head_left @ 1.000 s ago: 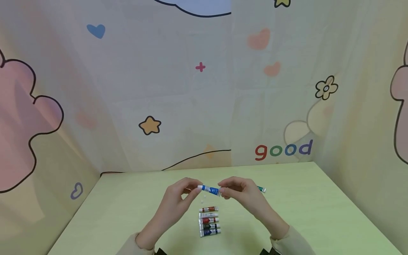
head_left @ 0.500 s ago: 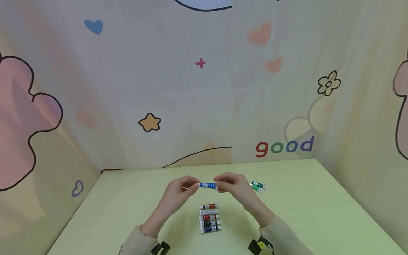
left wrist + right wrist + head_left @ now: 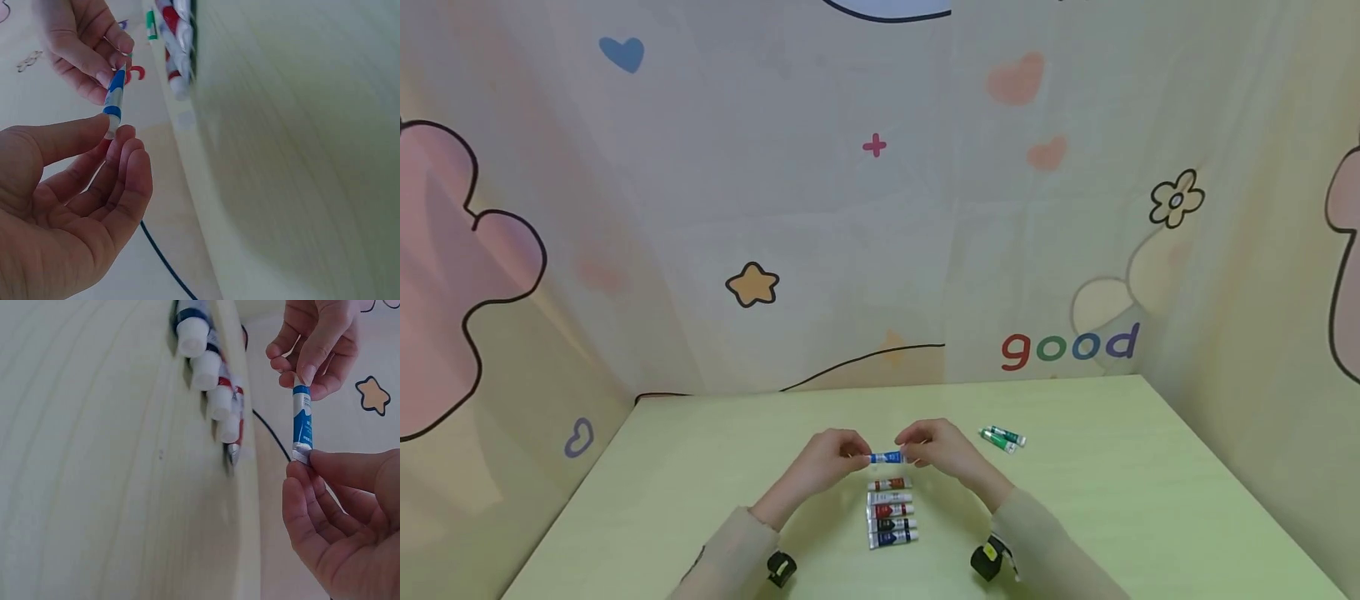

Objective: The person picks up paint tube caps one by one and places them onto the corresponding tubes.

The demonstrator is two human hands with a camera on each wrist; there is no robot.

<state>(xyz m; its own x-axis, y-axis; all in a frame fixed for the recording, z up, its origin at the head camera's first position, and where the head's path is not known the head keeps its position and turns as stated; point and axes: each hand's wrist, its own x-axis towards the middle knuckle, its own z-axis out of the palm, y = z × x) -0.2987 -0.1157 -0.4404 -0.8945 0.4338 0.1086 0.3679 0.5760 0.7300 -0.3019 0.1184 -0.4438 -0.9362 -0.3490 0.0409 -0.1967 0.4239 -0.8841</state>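
A small blue paint tube [image 3: 887, 457] lies level between my two hands, above the table just beyond a row of tubes. My left hand [image 3: 831, 455] pinches its white cap [image 3: 112, 128] between thumb and fingers. My right hand [image 3: 942, 446] pinches the flat silver end [image 3: 302, 454]. Below them lie a brownish-red tube [image 3: 891, 483], a white tube [image 3: 892, 498], a red tube [image 3: 892, 510], a blackish tube [image 3: 893, 524] and a dark blue tube [image 3: 895, 539]. The brownish-red tube has its cap on the left; the others point theirs right.
Two green tubes, one lighter [image 3: 997, 442] and one darker [image 3: 1007, 435], lie side by side at the right beyond my right hand. A printed cloth [image 3: 820, 208] hangs behind the pale table [image 3: 1120, 500] and at both sides.
The blue tube has gone from tilted to level and come down nearer the row, both hands with it. My right hand has shifted left, bringing both green tubes into view.
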